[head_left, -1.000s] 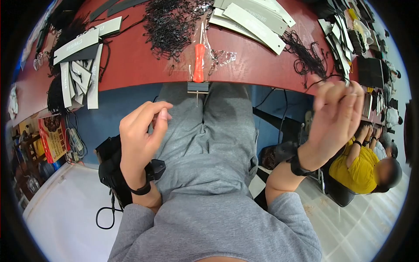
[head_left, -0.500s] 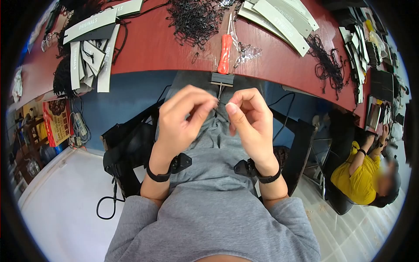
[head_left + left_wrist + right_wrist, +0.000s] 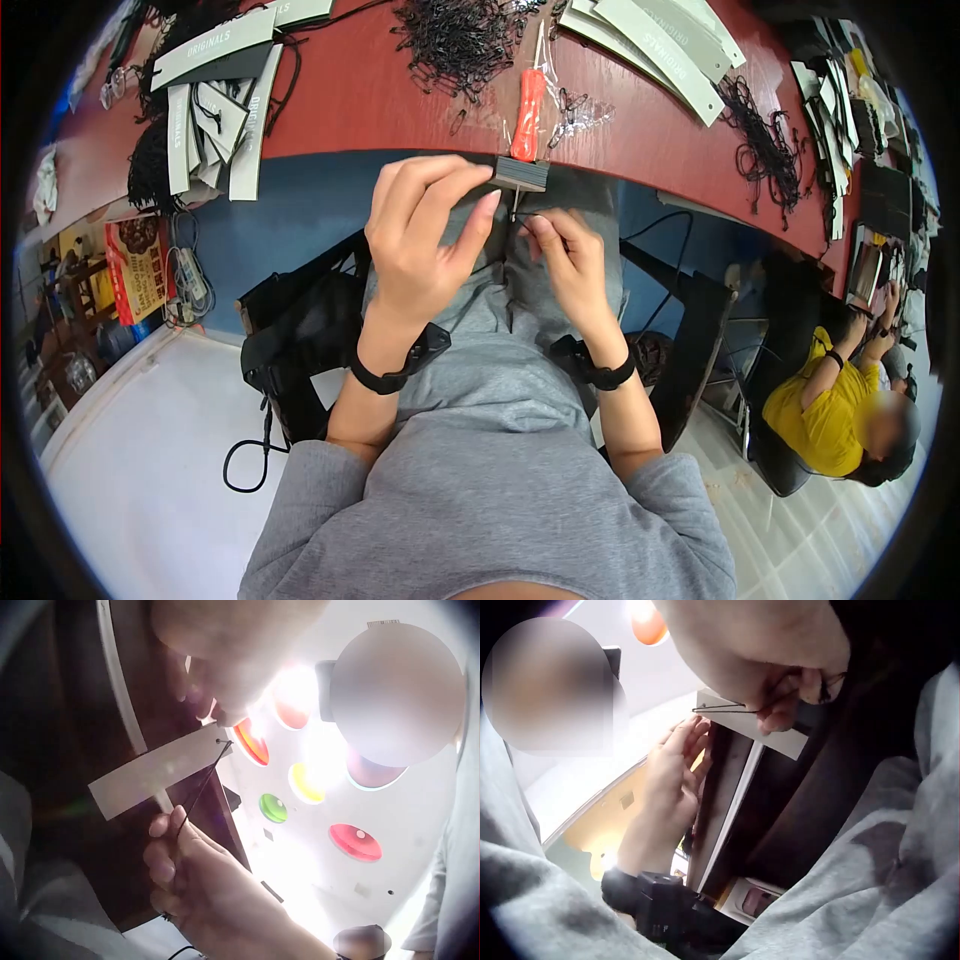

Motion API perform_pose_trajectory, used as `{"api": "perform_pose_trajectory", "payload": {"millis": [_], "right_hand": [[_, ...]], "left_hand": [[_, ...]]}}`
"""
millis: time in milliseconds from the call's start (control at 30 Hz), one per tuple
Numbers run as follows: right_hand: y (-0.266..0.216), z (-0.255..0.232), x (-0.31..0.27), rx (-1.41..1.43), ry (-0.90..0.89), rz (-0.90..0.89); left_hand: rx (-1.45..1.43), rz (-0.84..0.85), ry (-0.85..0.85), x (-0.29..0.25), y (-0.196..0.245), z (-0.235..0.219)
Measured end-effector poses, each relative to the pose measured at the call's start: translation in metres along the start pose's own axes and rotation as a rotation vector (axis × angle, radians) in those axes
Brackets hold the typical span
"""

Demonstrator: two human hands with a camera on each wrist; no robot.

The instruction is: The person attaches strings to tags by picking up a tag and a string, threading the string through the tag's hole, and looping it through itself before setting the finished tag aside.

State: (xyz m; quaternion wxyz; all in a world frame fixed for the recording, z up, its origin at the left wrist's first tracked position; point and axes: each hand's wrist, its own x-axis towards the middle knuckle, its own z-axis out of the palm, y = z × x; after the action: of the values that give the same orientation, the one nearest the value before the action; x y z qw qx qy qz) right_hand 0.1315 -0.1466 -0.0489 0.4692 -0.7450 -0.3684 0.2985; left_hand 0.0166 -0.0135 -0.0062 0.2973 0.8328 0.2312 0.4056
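A stack of grey tags sits at the table's front edge, with a thin metal pin sticking out beneath it. My right hand pinches a black cord between thumb and fingers. In the left wrist view the cord runs taut to the holed end of a pale tag. Beside the stack, my left hand has its fingertips right at the stack's left side, thumb and index spread apart. A screwdriver with an orange-red handle lies just behind the stack.
A heap of small black safety pins lies behind on the red table. Pale printed tags and loose black cords are to the right; corded tags lie left. A person in yellow sits at far right.
My right hand has come from the cords on the right to the pin below the stack, where it now pinches a cord. The left hand has moved forward and right to the stack's side.
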Motion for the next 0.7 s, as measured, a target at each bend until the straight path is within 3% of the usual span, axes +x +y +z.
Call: {"api": "perform_pose_trajectory", "payload": {"millis": [433,600,700], "right_hand": [[0.0034,0.0047,0.0085,0.042,0.030,0.015],[0.0055,0.0062,0.0080,0.031,0.030,0.010],[0.0049,0.0071,0.0077,0.044,0.035,0.022]], "left_hand": [[-0.001,0.054,0.101,-0.0003,-0.0021,0.0071],[-0.227,-0.153,0.060,-0.0023,-0.0022,0.0073],[-0.178,-0.124,0.068,-0.0028,-0.0038,0.0080]]}}
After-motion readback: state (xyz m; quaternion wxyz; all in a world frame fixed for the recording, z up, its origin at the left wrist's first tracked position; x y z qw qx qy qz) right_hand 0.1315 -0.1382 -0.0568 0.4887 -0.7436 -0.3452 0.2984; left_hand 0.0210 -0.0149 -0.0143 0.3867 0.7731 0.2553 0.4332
